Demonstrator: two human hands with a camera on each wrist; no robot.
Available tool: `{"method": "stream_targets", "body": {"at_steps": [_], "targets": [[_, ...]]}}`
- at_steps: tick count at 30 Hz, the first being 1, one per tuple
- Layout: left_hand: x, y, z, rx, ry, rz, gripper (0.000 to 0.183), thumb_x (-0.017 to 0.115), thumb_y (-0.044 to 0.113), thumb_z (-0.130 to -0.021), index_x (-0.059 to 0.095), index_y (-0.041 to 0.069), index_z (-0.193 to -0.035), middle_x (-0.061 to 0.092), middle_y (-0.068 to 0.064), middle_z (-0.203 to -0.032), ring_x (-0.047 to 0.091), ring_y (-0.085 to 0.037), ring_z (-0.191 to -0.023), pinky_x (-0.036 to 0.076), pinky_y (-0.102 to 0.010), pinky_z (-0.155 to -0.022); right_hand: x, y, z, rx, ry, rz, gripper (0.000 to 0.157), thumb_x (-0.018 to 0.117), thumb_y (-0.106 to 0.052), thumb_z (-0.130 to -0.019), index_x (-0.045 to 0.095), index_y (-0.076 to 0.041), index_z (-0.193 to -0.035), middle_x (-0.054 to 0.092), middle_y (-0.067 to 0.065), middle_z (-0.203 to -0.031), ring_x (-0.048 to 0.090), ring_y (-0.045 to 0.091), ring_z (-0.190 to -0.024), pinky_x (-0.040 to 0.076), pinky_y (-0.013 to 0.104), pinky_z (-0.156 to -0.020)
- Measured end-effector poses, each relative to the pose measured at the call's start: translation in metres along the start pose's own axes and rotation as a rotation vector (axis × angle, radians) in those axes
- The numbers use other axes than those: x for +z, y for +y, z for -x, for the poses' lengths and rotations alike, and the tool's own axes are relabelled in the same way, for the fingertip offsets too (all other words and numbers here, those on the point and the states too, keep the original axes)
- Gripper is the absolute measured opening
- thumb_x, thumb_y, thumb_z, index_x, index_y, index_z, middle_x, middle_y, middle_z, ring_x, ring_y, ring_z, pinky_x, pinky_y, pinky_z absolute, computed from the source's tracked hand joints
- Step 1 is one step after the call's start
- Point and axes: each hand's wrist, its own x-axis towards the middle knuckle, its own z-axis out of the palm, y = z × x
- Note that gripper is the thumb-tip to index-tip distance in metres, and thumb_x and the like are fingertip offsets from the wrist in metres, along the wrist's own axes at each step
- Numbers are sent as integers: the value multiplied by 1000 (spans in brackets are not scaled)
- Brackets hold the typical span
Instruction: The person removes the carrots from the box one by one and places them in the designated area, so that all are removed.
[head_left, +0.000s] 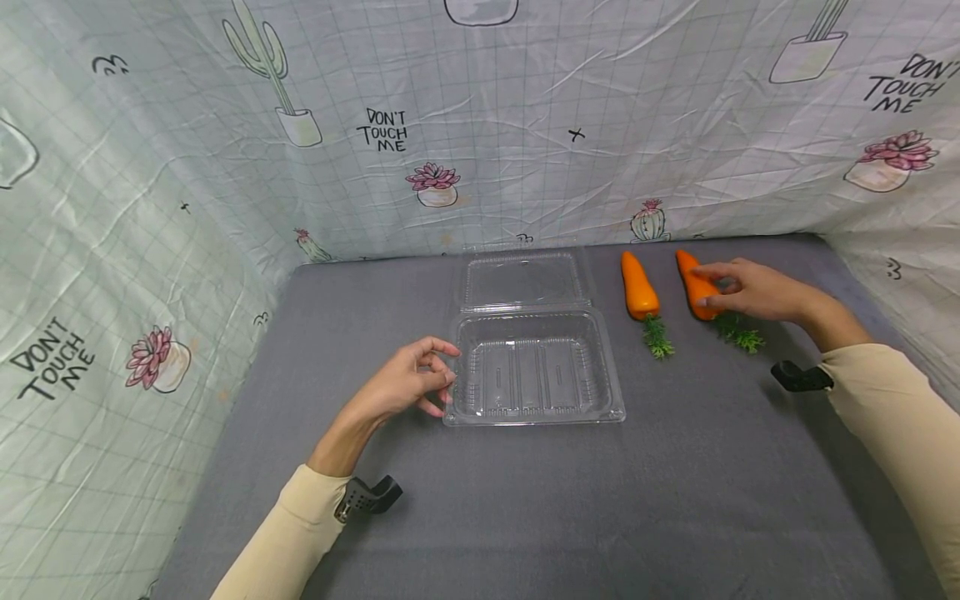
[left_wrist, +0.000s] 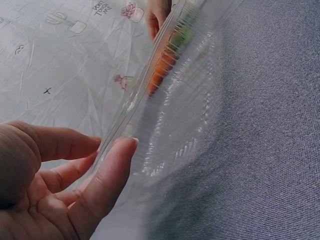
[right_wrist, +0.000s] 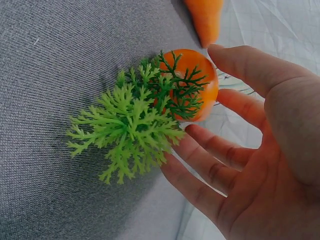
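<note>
A clear plastic clamshell container [head_left: 534, 421] lies on the grey cloth with its lid [head_left: 522, 279] folded back. My left hand [head_left: 416, 379] holds its left rim; in the left wrist view the thumb [left_wrist: 107, 182] and index finger come to either side of the edge. Over on the right, my right hand [head_left: 757, 292] is at the right-hand toy carrot [head_left: 686, 267], with thumb and fingertips right at its orange body and fingers loosely spread. Its green leafy top [right_wrist: 125, 125] hangs out below the palm. A second toy carrot [head_left: 638, 287] lies between that one and the container.
Grey cloth [head_left: 525, 517] covers the table. A pale printed curtain [head_left: 517, 192] rises behind the table and along both sides, close past the lid and carrot tips. Each wrist wears a black strap device, the right one [head_left: 801, 377] near the table surface.
</note>
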Motion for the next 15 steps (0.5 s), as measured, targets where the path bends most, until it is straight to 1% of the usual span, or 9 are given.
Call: {"method": "stream_targets", "body": {"at_steps": [4, 9, 12, 15], "targets": [[-1, -1, 1, 8, 2, -15, 43, 64, 5, -98, 50, -2, -138, 62, -25, -99, 70, -29, -77, 64, -57, -65, -2, -1, -1, 39, 15, 36, 70, 67, -28, -100, 35, 4, -154, 38, 35, -148, 49, 57, -126, 50, 66, -97], [-5, -3, 3, 28, 1, -69, 44, 66, 10, -99, 52, 2, -140, 63, -22, -99, 69, -31, -81, 64, -55, -65, -2, -7, 0, 74, 35, 108, 76, 66, -36, -100, 32, 2, -156, 34, 36, -147, 43, 54, -131, 45, 70, -98], [-9, -2, 4, 34, 5, -97, 43, 65, 13, -100, 53, 6, -141, 62, -23, -102, 68, -39, -87, 64, -53, -65, -1, -13, 3, 75, 48, 136, 78, 66, -39, -100, 32, 2, -156, 31, 36, -149, 39, 55, -132, 40, 73, -101], [-14, 0, 3, 41, 21, -115, 41, 64, 13, -101, 55, 8, -140, 61, -27, -104, 66, -47, -92, 64, -53, -65, 0, -21, 8, 74, 63, 156, 81, 66, -43, -99, 30, 1, -157, 29, 37, -152, 35, 56, -135, 36, 75, -104]]}}
